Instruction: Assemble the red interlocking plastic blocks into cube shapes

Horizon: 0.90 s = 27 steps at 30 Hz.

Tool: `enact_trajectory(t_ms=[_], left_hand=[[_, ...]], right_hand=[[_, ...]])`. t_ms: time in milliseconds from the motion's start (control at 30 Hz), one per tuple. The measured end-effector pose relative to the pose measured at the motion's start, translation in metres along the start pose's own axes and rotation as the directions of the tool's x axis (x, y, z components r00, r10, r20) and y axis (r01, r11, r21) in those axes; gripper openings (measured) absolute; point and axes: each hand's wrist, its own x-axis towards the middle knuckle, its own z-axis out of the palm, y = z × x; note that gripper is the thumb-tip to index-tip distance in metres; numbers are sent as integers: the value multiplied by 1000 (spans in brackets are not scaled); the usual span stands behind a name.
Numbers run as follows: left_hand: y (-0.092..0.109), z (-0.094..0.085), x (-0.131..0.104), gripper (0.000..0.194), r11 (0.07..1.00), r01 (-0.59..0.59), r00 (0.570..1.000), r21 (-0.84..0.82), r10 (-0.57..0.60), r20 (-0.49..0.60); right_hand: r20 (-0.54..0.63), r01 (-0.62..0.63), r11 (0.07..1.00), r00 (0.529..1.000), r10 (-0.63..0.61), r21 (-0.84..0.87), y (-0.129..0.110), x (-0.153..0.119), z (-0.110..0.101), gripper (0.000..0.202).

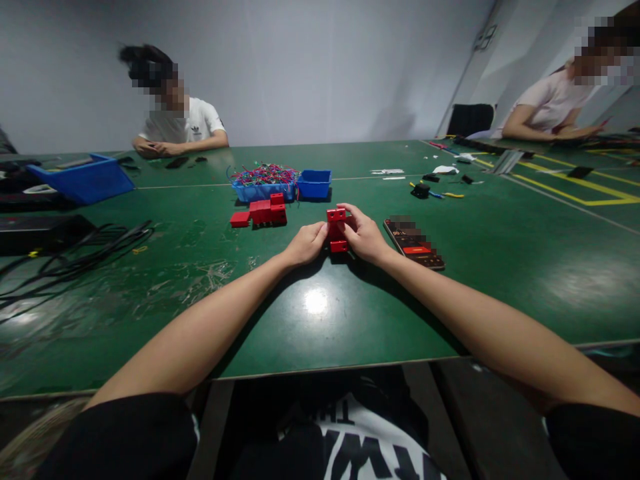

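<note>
Between my two hands, above the green table (320,333), stands a red plastic block (337,230) with small round holes in its top and a shiny lower end. My left hand (306,244) has its thumb and fingers closed against the block's left side. From the right, my right hand (369,237) grips the same piece, its thumb on the front and its fingers curled over the far side. Left of my hands lies a group of similar red blocks (268,212) pushed together. A phone (416,245) with a lit screen rests just right of my right hand.
Behind the blocks, a blue tray (265,193) holds tangled coloured wires (267,175), with a small blue box (315,185) beside it. Black cables (75,257) and a large blue bin (90,183) occupy the left. Two people sit across the table.
</note>
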Motion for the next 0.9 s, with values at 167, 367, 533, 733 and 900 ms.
enact_trajectory(t_ms=[167, 367, 533, 733, 900], left_hand=[[0, -1, 0, 48, 999, -1, 1000, -33, 1, 8], [-1, -2, -1, 51, 999, -4, 1000, -49, 5, 26], [-3, -2, -1, 51, 999, -10, 999, -47, 11, 32], [-2, -1, -2, 50, 999, -2, 999, -38, 3, 33], [-2, -1, -2, 50, 1000, -3, 1000, -31, 3, 20]], right_hand=[[-4, 2, 1000, 1000, -2, -25, -1, -1, -1, 45], [0, 2, 1000, 1000, -2, -18, -2, -1, -1, 46], [7, 11, 1000, 1000, -11, 0, -3, -1, -1, 47], [-3, 13, 1000, 1000, -13, -28, -3, -1, -1, 45], [1, 11, 999, 1000, -11, -50, -5, -2, -1, 46]])
